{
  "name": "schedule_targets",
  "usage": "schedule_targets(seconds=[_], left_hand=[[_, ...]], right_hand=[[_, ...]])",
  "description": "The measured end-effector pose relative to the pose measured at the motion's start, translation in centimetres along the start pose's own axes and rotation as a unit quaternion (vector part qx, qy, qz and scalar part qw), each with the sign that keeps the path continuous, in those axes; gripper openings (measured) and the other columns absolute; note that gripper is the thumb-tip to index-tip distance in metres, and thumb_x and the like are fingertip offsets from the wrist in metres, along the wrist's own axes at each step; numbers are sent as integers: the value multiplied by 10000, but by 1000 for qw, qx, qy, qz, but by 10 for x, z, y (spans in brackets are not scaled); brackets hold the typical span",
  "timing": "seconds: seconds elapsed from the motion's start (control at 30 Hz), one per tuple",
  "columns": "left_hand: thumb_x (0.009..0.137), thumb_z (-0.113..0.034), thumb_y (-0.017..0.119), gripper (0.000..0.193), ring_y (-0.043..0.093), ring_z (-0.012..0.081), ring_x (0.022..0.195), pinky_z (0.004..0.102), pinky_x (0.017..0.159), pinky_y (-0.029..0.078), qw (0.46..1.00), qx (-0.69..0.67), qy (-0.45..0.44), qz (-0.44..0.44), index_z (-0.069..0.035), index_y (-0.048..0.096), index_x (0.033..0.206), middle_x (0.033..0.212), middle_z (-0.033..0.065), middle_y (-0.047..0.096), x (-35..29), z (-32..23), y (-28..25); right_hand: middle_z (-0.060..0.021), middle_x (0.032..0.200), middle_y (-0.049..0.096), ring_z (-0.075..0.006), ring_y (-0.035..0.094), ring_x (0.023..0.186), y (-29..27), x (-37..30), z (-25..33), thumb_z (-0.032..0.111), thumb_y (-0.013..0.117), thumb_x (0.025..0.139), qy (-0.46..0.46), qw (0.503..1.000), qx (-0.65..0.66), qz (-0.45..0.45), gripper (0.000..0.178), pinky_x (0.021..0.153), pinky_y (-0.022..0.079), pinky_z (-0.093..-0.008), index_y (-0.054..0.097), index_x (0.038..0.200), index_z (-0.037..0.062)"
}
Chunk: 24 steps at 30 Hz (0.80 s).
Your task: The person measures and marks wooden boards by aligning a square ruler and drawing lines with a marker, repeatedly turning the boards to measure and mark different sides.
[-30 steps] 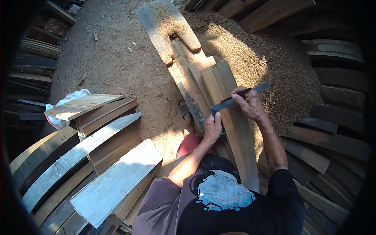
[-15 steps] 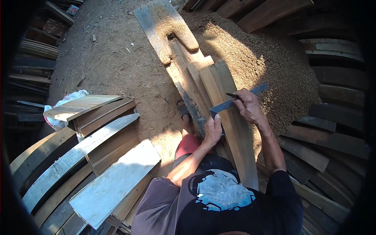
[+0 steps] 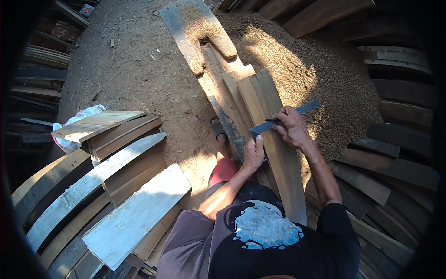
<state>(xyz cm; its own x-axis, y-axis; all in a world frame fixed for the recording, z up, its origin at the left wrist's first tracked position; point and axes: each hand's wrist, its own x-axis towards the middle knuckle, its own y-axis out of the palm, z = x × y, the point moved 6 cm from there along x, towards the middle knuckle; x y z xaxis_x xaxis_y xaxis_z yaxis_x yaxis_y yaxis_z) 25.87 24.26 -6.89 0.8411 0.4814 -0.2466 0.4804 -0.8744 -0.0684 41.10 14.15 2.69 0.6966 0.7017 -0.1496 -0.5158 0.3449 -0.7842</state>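
A thick wooden board (image 3: pixel 282 162) lies lengthwise in front of me, running from my body away to the far side. Across its top rests the metal blade of a carpenter's square (image 3: pixel 308 106), its right end jutting past the board's edge. My left hand (image 3: pixel 253 153) grips the square's other arm against the board's left side, thumb up near the corner. Pinched in my right hand (image 3: pixel 293 128) is a slim dark pencil (image 3: pixel 271 120), its tip over the blade near the blade's far edge. My right fingers partly hide the blade's middle.
Beneath the board are a smaller wooden piece (image 3: pixel 239 79) and a long worn plank bench (image 3: pixel 174 28) with a notched end. Sawdust (image 3: pixel 344 88) is heaped to the right. Stacked boards stand on both sides, with a whitish board (image 3: pixel 139 214) at my near left.
My right hand has shifted slightly left and nearer, bringing the pencil from beyond the blade down onto its far edge. The square and my left hand hold almost the same place.
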Motion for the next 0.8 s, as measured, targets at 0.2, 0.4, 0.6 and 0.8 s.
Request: schedule_targets(seconds=[0.2,0.4,0.6,0.8], left_hand=[[1114,-352,468,396,564,252,682,442,667,476,1000,7,-18,8,4,622,1035,741,188,592,2,6,0],[1112,-356,472,396,554,272,654,453,641,462,1000,8,-13,10,0,615,1011,720,182,571,2,13,1],[1109,-347,481,381,543,278,624,458,612,448,1000,26,-11,6,-13,607,974,693,173,550,2,9,-1],[1129,-314,445,372,624,206,843,391,794,508,996,58,-45,51,8,633,1139,904,120,682,2,14,-1]], right_hand=[[-127,1015,620,-340,612,1001,1,2,-2,118,834,789,0,1000,4,-10,320,865,500,-445,713,1079,57],[-121,1011,620,-338,613,992,2,4,-3,120,838,784,-5,1000,3,-12,315,868,496,-446,719,1069,60],[-136,1001,627,-346,615,988,1,5,-2,76,825,781,4,1000,14,-8,298,853,502,-447,716,1055,38],[-136,991,619,-346,612,979,2,6,-3,81,825,780,4,1000,9,-6,295,847,500,-448,711,1049,39]])
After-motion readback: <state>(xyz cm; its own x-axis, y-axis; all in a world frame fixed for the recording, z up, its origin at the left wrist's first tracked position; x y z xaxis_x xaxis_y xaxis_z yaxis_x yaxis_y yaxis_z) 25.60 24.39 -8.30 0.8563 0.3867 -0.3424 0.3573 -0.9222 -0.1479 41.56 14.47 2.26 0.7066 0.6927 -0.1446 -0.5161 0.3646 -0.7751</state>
